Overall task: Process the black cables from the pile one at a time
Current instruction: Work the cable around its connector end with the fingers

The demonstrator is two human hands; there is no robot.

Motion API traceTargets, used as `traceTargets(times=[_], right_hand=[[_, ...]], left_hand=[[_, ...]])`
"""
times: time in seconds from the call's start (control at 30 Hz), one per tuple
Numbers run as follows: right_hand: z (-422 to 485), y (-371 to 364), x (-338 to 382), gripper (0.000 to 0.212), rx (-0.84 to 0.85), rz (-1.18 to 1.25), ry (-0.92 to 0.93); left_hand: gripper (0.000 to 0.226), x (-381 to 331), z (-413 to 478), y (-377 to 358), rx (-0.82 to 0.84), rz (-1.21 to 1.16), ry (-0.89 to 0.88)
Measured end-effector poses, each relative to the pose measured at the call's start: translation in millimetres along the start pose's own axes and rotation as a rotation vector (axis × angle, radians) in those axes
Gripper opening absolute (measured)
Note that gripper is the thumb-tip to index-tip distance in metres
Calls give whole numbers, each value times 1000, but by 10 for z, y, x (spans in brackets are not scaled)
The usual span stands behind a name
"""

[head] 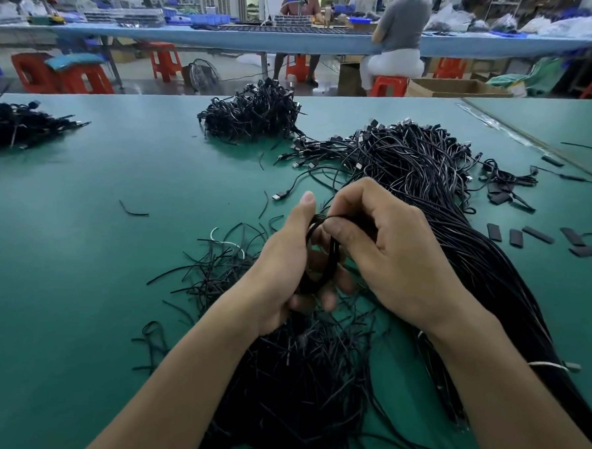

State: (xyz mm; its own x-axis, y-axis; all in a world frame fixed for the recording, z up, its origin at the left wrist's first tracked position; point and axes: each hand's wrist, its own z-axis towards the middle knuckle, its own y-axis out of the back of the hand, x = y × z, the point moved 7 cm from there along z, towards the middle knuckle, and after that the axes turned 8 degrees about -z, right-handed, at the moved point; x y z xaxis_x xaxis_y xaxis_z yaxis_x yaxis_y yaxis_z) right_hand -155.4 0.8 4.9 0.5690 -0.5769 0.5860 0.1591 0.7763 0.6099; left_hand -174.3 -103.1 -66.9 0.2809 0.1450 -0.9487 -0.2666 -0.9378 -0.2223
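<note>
Both hands meet mid-table over the green mat [83, 242]. Our left hand [286, 262] wraps a small coiled black cable [327, 253], fingers curled under the loop and thumb pointing up beside it. Our right hand [392, 253] pinches the top of the same coil, fingers bent tight, so both grips are narrow and on the cable. The coil sits lifted off the mat, just above a loose heap of short black ties [295, 365] that spreads toward us. The main pile of long black cables [422, 169] lies just right of the hands, connector ends fanned out at its far side and strands running back under our right forearm. We see a heap of bundled cables [251, 113] further out and another [15, 124] at far left. Flat black sleeve pieces [514, 237] are scattered on the right.
</note>
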Motion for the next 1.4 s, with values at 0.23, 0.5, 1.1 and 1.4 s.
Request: traceTargets(times=[0.23, 0.5, 1.1, 1.4], right_hand=[[-98, -29, -432, 27, 319, -126, -334], [-392, -408, -570, 44, 823, -548, -509], [-207, -130, -375, 24, 488, -416, -474], [-75, -111, -374, 10, -21, 52, -420]], left_hand=[[64, -215, 33, 247, -242, 326, -295], [65, -366, -79, 476, -606, 784, -425], [76, -392, -95, 441, -548, 619, -521], [61, -310, -11, 226, -314, 374, -435]])
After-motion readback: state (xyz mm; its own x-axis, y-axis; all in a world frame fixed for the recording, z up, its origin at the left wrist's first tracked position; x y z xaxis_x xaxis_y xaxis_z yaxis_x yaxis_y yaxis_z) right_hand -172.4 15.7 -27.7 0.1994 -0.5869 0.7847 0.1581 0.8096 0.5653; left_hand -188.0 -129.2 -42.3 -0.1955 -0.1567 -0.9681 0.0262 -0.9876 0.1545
